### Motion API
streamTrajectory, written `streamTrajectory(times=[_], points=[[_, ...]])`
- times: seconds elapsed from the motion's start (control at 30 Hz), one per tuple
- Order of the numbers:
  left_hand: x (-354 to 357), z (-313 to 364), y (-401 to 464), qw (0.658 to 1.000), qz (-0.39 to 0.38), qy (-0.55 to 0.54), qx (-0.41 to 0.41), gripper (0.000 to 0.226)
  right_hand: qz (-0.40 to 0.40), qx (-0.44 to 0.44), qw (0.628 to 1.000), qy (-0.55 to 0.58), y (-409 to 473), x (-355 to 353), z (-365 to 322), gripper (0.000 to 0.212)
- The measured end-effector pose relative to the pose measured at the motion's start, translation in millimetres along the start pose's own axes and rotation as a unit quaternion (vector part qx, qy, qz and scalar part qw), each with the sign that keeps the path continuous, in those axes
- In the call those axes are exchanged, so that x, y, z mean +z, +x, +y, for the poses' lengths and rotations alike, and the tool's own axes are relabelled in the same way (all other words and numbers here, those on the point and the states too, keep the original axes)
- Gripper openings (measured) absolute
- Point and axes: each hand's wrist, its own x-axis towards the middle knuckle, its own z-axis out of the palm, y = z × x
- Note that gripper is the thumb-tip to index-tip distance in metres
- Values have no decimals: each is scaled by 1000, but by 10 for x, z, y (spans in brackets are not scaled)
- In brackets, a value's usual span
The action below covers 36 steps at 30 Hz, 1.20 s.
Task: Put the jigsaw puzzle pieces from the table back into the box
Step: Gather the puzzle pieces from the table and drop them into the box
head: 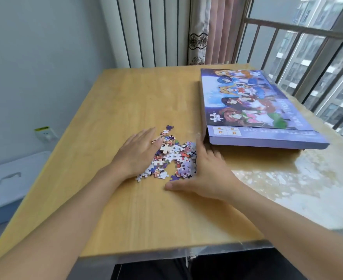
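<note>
- Jigsaw puzzle pieces [172, 156] lie heaped mid-frame on the counter [126, 102].
- Left hand [138, 152] and right hand [205, 172], fingers straight, flank the heap, likely corralling it.
- The puzzle box [253, 106], lid on, sits right of centre, near the heap.

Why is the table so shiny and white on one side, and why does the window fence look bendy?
In the head view, daylight from the window glares off the table near the puzzle box; the wide-angle lens bends the railing; the right hand looks slightly blurred; the puzzle pieces stay fairly sharp.
</note>
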Motion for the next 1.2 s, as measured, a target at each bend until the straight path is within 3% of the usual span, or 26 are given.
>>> streamTrajectory(times=[0.3,0.47,0.57,0.67,0.77,0.87,0.97,1.03,1.1,1.2], points=[[14,-49,-79,953,33,-297,51,32,59,-74,991,94,-50,213,-94,141],[16,-99,8,934,97,-343,35,33,-15,-101,993,59,227,85,-213,145],[-39,-72,2,928,169,-332,24,34,-30,-86,993,76,679,-117,-310,118],[-190,-135,-103,954,198,-221,38,31,-45,-71,996,34,1136,-218,-418,104],[-304,-219,-205,986,122,-110,15,36,-98,-106,987,-72,1184,-148,-488,92],[-404,-245,-290,993,27,-110,24,56,-137,-161,975,-70,936,-230,-523,76],[-475,-249,-365,992,-93,-58,61,102,-219,-177,952,-120,726,-540,-415,111],[-451,-245,-373,988,-119,-4,97,124,-248,-184,933,-186,617,-647,-290,135],[-373,-211,-348,987,-111,3,112,123,-271,-178,913,-247,539,-620,-200,147],[-271,-151,-297,990,-63,-38,124,94,-265,-159,916,-256,548,-572,-163,150]])
